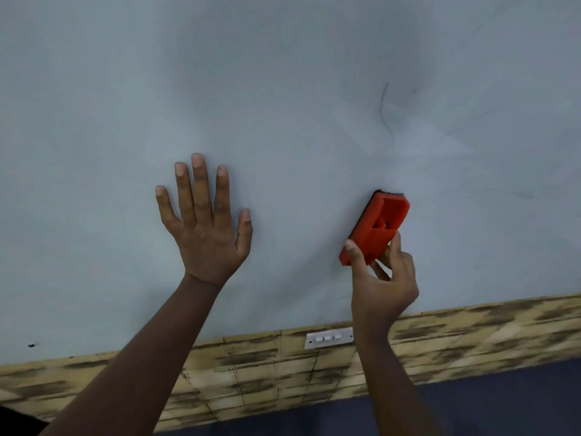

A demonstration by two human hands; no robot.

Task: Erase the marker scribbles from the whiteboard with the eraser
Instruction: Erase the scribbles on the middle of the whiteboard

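Left hand (pixel 206 228) flat, fingers spread on whiteboard (pixel 283 73) | right hand (pixel 382 278) pinches red eraser (pixel 375 228), centre-right | step: wiping | next: reach faint scribble (pixel 385 111) above it

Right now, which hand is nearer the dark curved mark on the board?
Right. The right hand, gripping the eraser, sits just below the mark; the left hand lies flat on the board, farther down-left.
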